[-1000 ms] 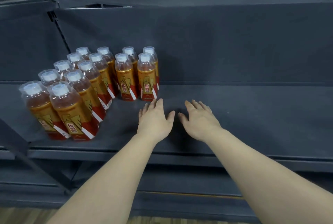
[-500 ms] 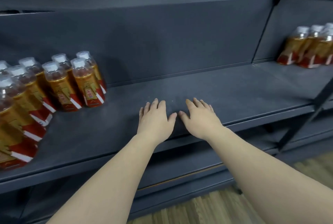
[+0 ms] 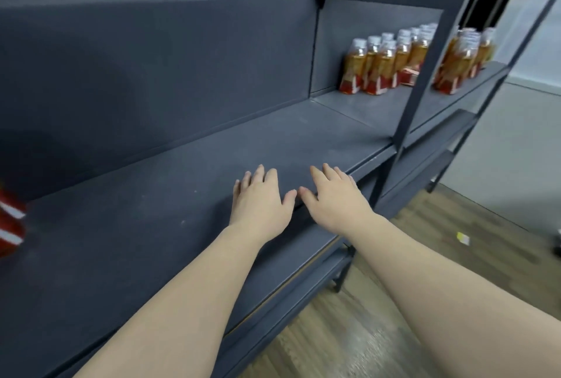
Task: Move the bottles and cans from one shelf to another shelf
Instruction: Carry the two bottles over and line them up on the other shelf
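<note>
Gaze swings right; both hands rest idle on the shelf

Since the earlier frame the view turns right. The left bottle cluster (image 3: 9, 225) slides almost out of sight, with only its red label ends showing. The far bottles (image 3: 376, 70) come into fuller view on the next bay, either side of an upright post (image 3: 416, 86). Left hand (image 3: 261, 204) and right hand (image 3: 334, 201) lie palm-down side by side on the shelf (image 3: 151, 225), fingers straight and slightly spread, holding nothing. The far bottles stand upright in tightly packed rows, well apart from the hands. Full of amber drink, they probably weigh a fair bit for small plastic bottles, and their film labels look slick. Wrapping the fingers around the labelled body, below the shoulder, seems safer than lifting by the white cap.
</note>
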